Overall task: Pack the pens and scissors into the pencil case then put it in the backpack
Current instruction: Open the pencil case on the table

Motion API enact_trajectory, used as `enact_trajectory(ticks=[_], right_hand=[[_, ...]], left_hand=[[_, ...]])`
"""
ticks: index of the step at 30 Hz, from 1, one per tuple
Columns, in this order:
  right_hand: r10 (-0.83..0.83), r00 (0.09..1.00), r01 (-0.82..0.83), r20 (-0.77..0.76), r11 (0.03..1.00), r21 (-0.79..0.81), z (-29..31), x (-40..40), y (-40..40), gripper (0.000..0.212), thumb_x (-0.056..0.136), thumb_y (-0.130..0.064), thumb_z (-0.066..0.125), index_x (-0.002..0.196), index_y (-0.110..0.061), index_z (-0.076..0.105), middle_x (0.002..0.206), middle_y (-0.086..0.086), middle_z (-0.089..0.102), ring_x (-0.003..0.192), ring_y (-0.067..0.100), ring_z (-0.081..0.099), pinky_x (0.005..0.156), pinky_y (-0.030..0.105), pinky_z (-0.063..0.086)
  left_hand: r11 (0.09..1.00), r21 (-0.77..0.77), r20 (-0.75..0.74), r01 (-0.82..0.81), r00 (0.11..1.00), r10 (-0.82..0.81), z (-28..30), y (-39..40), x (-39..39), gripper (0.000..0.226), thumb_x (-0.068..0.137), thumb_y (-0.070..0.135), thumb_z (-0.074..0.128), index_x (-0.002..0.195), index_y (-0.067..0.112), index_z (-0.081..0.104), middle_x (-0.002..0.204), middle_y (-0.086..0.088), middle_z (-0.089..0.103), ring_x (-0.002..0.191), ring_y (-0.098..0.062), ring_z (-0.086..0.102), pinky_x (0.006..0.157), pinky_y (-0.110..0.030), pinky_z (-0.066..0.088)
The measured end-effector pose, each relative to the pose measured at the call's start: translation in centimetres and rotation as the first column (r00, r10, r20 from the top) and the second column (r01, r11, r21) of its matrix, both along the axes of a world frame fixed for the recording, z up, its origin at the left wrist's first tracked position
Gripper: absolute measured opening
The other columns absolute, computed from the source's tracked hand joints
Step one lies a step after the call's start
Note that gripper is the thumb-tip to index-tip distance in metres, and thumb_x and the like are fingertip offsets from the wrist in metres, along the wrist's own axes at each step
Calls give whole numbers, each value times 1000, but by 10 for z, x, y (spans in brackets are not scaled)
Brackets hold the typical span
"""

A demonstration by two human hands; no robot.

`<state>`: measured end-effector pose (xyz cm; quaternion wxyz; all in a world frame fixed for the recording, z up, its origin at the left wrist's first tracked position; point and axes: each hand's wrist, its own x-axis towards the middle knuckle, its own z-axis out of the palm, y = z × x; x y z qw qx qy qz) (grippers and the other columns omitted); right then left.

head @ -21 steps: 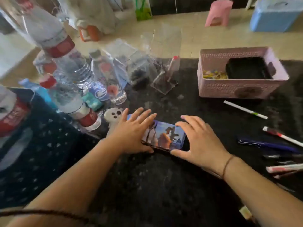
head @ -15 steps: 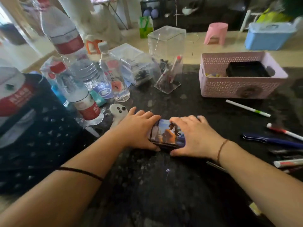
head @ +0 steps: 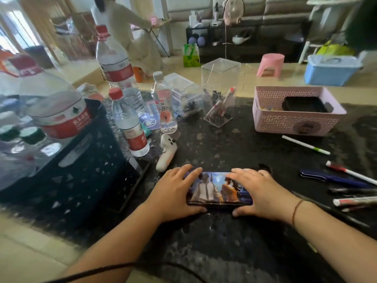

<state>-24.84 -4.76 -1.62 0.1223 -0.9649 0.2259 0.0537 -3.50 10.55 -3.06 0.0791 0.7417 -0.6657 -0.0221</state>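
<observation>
A: Where are the hands?

B: Both are on the pencil case (head: 219, 189), a flat rectangular one with printed figures on its lid, lying on the dark speckled counter (head: 214, 237). The left hand (head: 175, 193) grasps its left end, fingers laid over the top and thumb at the near edge. The right hand (head: 259, 193) grips the right end the same way.

A: And the pens?

B: Loose on the counter to the right, well apart from the case: a white pen with a green band (head: 306, 145) just in front of the pink basket (head: 295, 121), then a red-and-white pen (head: 350, 172), a dark blue pen (head: 328, 177) and a few more by the right edge, too blurred to name.

A: Scissors?

B: I cannot pick them out.

A: The backpack?

B: The dark bag with pale triangles (head: 81, 160) stands left of the case, with water bottles (head: 130, 127) crowded beside it. A clear acrylic box (head: 220, 92) holding markers sits farther back.
</observation>
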Motion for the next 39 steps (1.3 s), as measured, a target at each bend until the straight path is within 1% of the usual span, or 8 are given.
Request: enact_trajectory(ticks=[5, 14, 22, 26, 31, 34, 37, 39], right_hand=[[4, 1000, -5, -7, 1000, -27, 2, 1, 2, 97, 63, -75, 60, 143, -36, 20, 153, -9, 24, 140, 10, 20, 110, 35, 18], [39, 999, -39, -10, 996, -79, 2, -18, 5, 94, 63, -78, 56, 142, -36, 27, 148, -12, 31, 135, 7, 28, 100, 28, 16], [152, 975, -166, -160, 983, -75, 25, -10, -10, 85, 76, -76, 43, 146, -33, 21, 153, -8, 29, 134, 8, 32, 107, 27, 16], [157, 981, -165, -110, 984, -62, 20, -13, -10, 87, 73, -77, 38, 145, -31, 24, 151, -8, 31, 133, 8, 30, 102, 20, 9], [122, 992, -123, -36, 992, -8, 2, -23, -11, 92, 69, -83, 28, 146, -33, 21, 153, -6, 27, 137, 7, 23, 104, 20, 2], [118, 993, -118, -17, 993, -8, 0, -26, -6, 91, 70, -83, 30, 146, -33, 21, 154, -5, 25, 139, 8, 20, 106, 22, 4], [131, 990, -130, 41, 991, -43, -6, -23, 3, 89, 69, -79, 47, 142, -31, 32, 148, -4, 37, 135, 10, 30, 106, 26, 12], [125, 989, -122, 74, 991, -47, -9, -16, 10, 89, 66, -74, 53, 142, -32, 31, 144, -4, 41, 132, 12, 35, 105, 29, 16]], left_hand=[[985, -153, -194, -79, 980, 49, -15, 7, -1, 104, 60, 79, 64, 145, 30, 31, 144, 4, 41, 132, -15, 38, 104, -39, 43], [959, -279, -395, -56, 916, -61, -26, 16, -6, 113, 57, 61, 82, 145, 41, 15, 158, 13, -1, 145, -8, 18, 108, -39, 39], [851, -517, -424, -94, 892, -159, -29, 14, -5, 119, 52, 42, 93, 143, 18, 19, 157, -20, -1, 149, -16, 5, 114, -34, 26], [866, -496, -397, -56, 902, -169, -31, 13, -4, 120, 53, 43, 92, 144, 23, 17, 157, -20, -3, 148, -15, 6, 113, -20, 21], [906, -422, -419, -38, 894, -158, -31, 17, -5, 114, 59, 50, 86, 145, 40, 13, 160, -5, -8, 146, -18, 16, 104, -41, 39], [934, -357, -428, -28, 893, -137, -26, 27, -2, 108, 62, 49, 84, 145, 34, 17, 160, -3, -6, 146, -13, 16, 105, -36, 39], [970, -240, -419, -26, 904, -79, -25, 42, 5, 98, 64, 55, 80, 143, 36, 26, 159, 7, 8, 142, -1, 21, 107, -31, 37], [979, -203, -332, -17, 942, -53, -24, 47, 6, 91, 64, 64, 73, 141, 31, 35, 151, 9, 31, 135, -6, 34, 108, -38, 40]])
